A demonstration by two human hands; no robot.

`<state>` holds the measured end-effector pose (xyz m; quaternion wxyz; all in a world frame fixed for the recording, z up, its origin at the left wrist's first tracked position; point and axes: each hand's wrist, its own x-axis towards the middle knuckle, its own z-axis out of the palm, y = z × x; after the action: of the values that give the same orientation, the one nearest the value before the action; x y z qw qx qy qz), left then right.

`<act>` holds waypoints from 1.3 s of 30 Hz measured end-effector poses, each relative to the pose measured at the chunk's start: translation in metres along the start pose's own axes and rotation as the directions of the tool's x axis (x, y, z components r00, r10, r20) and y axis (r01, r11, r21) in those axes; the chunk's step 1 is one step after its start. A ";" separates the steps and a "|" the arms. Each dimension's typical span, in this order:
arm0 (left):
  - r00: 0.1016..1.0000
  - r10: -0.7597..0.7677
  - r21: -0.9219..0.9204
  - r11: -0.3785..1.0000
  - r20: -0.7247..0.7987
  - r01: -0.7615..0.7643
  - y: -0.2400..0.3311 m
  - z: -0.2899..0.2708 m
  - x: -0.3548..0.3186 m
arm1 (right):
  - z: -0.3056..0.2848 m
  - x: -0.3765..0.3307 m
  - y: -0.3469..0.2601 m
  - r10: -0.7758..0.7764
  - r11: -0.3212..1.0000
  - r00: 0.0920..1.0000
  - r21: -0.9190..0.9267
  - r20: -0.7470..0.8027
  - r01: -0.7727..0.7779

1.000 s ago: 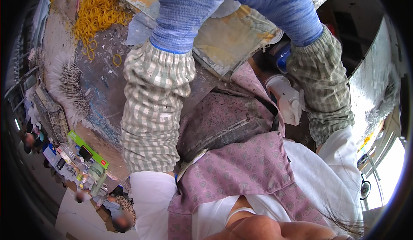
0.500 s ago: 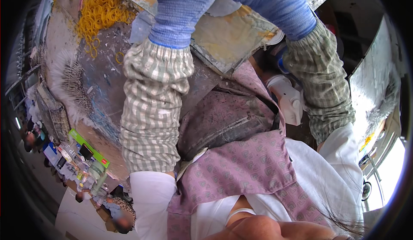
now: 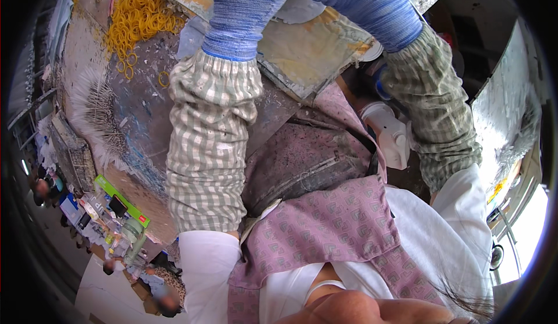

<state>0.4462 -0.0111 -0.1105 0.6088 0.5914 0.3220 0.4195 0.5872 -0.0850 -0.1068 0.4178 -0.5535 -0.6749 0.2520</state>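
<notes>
Both of my hands are in blue knit gloves at the top of the head view, with the fingers cut off by its upper edge. My left hand (image 3: 247,10) is above a yellow-stained flat board (image 3: 314,54). To its right, my right hand (image 3: 375,10) has its thumb pointing toward the left hand. Between the hands, a pale, flat, rounded piece (image 3: 299,11) lies on the board. What either hand holds, if anything, is hidden. Grey-and-white checked sleeve covers (image 3: 209,144) wrap my forearms.
Yellow rubber bands (image 3: 139,13) lie heaped at the upper left of the worn tabletop (image 3: 154,100). Below them is a bundle of white, thin-stemmed bristles (image 3: 102,112). A white plastic piece (image 3: 386,135) is beside my right forearm. Other people are at the far lower left.
Both gloved hands have shifted slightly upward in the picture, the left forearm also a little to the right. The rubber bands and board stay in place.
</notes>
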 end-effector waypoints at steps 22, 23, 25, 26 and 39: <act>0.999 0.039 0.019 0.999 0.014 -0.039 -0.001 -0.006 -0.002 | 0.010 -0.006 -0.005 0.009 0.994 0.996 0.113 -0.092 0.001; 0.999 0.037 0.029 0.999 0.023 -0.038 -0.001 -0.006 -0.002 | 0.011 -0.004 -0.006 -0.009 0.987 0.995 0.161 -0.103 0.026; 0.999 0.039 0.036 0.999 0.030 -0.040 -0.002 -0.006 -0.001 | 0.009 -0.004 -0.008 -0.029 0.977 0.993 0.205 -0.114 0.053; 0.998 0.057 0.032 0.998 0.035 -0.058 -0.004 -0.005 -0.001 | 0.006 -0.006 -0.008 0.004 0.992 0.996 0.125 -0.087 0.007; 0.998 0.011 0.063 0.998 0.061 -0.015 0.014 -0.010 0.002 | 0.001 0.002 -0.021 0.015 1.000 0.995 -0.013 -0.101 -0.017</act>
<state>0.4359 -0.0055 -0.0973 0.5967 0.6248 0.3126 0.3948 0.5749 -0.0881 -0.0902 0.4456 -0.5739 -0.6501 0.2222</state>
